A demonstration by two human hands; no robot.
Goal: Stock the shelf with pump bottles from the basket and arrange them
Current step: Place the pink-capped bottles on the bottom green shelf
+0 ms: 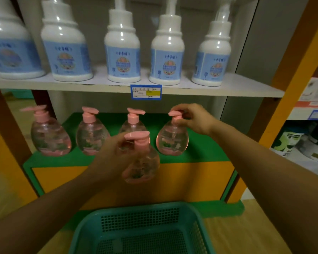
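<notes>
Pump bottles with pink heads and clear, pink-tinted bodies stand in a row on the green shelf [200,143], four of them side by side with gaps between. The leftmost bottle [50,136] and the second bottle [91,134] stand upright and untouched. The third bottle [134,120] stands behind the one being carried, partly hidden by it. The right hand [193,119] is at the fourth bottle [172,139], the one furthest right in the row, with its fingertips pressed together on the pink pump head and collar while the bottle rests on the shelf. The left hand [114,153] holds a fifth bottle [140,158] by the neck just under its pump head, fingers wrapped round it; this bottle hangs in front of the shelf edge, below the level of the row, tilted slightly.

The teal basket [143,209] sits low in the foreground, just in front of the shelf unit, and the part of its perforated floor that shows holds no bottles.

Above, a white shelf board [246,88] carries five large white bottles [122,57] with blue labels, and a blue price tag [146,92] is fixed to the board's front edge. To the right, another shelving unit with boxed goods [312,92] shows at the frame edge.
</notes>
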